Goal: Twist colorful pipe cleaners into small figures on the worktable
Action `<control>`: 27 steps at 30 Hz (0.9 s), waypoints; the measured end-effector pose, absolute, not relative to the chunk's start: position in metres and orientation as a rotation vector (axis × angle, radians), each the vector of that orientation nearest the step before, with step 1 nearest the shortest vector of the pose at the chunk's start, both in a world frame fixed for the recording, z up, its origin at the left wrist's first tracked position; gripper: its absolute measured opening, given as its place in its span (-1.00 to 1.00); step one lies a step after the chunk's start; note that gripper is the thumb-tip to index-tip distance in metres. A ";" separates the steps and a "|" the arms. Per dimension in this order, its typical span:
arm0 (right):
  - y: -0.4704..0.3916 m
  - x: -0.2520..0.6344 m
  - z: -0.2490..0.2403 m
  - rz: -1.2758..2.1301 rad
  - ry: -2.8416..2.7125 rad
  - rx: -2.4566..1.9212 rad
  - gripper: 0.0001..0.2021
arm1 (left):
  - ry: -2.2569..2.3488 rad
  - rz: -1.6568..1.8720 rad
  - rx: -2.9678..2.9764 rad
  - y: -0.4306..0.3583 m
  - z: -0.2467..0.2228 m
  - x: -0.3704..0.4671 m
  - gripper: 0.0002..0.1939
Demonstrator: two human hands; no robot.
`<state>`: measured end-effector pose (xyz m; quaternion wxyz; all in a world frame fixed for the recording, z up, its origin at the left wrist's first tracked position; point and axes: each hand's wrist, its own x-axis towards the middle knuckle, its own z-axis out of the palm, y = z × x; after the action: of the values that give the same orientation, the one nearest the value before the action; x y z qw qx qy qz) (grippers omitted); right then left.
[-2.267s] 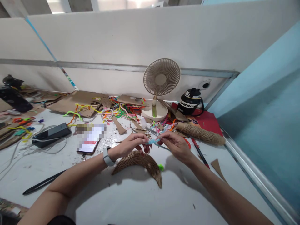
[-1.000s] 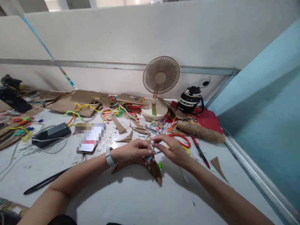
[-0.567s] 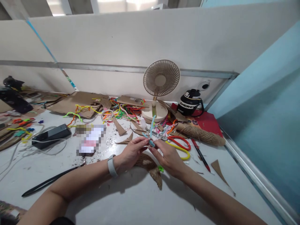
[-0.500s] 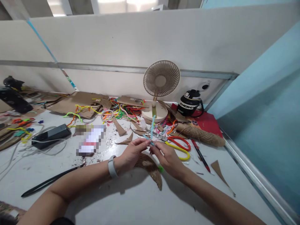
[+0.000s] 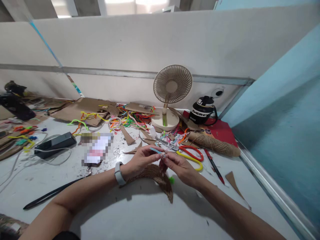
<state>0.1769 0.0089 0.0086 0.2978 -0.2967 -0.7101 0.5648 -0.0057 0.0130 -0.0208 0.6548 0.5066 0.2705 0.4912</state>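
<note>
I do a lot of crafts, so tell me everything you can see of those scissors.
The scissors have one red and one yellow handle loop and grey, metallic-looking blades. They lie on the white table just beyond the right hand, loops to the right, blades pointing left and away among colourful scraps. Neither hand holds them.

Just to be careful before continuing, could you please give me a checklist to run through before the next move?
1. Light-blue strip held by left hand: ok.
2. Right hand's fingers at the strip's near end: ok.
3. Strip firmly twisted between the fingers: cannot tell, the fingers hide it.
4. Curved twine piece fully in view: not ok, the left hand covers part.
5. Scissors lying on the table, handles in view: ok.
6. Twine roll set apart from both hands: ok.
</note>
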 end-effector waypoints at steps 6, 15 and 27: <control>0.011 0.177 0.006 1.303 -1.988 -0.847 -0.63 | 0.761 1.335 1.630 0.019 -0.017 -0.012 -0.82; 0.008 0.180 0.021 0.972 -2.148 -0.784 -0.71 | 0.704 1.175 2.096 0.024 0.005 -0.026 -0.74; 0.007 0.178 0.013 0.816 -2.127 -0.702 -0.79 | 0.707 1.471 2.080 0.023 -0.005 -0.020 -0.85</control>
<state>0.1783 0.0070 0.0128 0.3696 -0.2736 -0.8291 0.3181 -0.0195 0.0231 -0.0051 0.2464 0.7624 0.2591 0.5394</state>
